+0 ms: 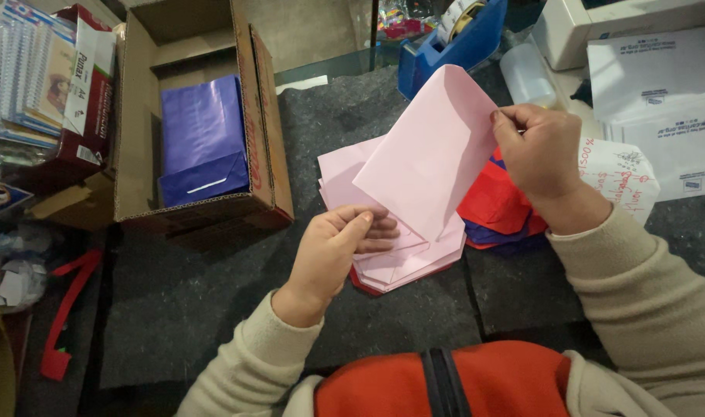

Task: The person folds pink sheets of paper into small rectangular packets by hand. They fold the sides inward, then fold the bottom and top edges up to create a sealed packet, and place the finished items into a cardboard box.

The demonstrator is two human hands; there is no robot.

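Holding a pink paper bag (pixel 433 150) above a dark felt mat (pixel 213 309), a person in a beige sweater works at a cluttered table. Nearest the viewer, the left hand (pixel 333 251) presses down on a stack of flat pink bags (pixel 403 259), its fingers curled together over the stack's left edge. Just beyond the stack, the right hand (pixel 542 150) lifts the single pink bag, thumb and fingers clamped on its upper right edge, so the bag hangs tilted to the left of that hand. The pinch looks shallow; the thin paper could slip free or crease. Beside the stack, to its right, lie red and blue bags (pixel 495 205). Farther left of the stack sits a cardboard box (pixel 264 131) holding blue bags (pixel 202 139).
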